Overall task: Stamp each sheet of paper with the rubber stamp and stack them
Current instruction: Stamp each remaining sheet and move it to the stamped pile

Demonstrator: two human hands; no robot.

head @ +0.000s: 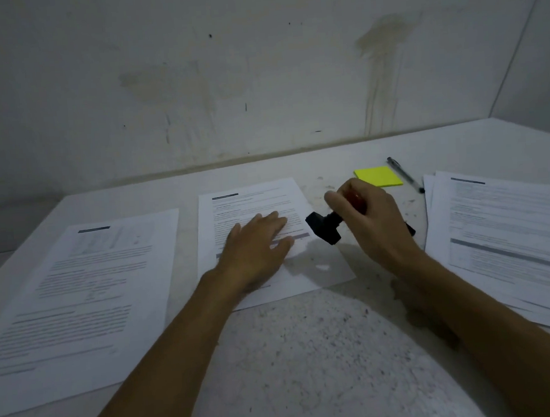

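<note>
A printed sheet [253, 196] lies in the middle of the table. My left hand [256, 245] rests flat on it, fingers spread. My right hand [369, 221] grips the red handle of a rubber stamp [323, 227], whose black head is tilted and held just above the sheet's right edge. Another printed sheet [77, 287] lies on the left. A stack of printed sheets [510, 237] sits at the right.
A yellow sticky-note pad [378, 176] and a pen [404, 174] lie behind my right hand. A dark object [411, 229] peeks out from behind my right wrist. A stained wall rises at the table's [309, 352] far edge, with a corner on the right.
</note>
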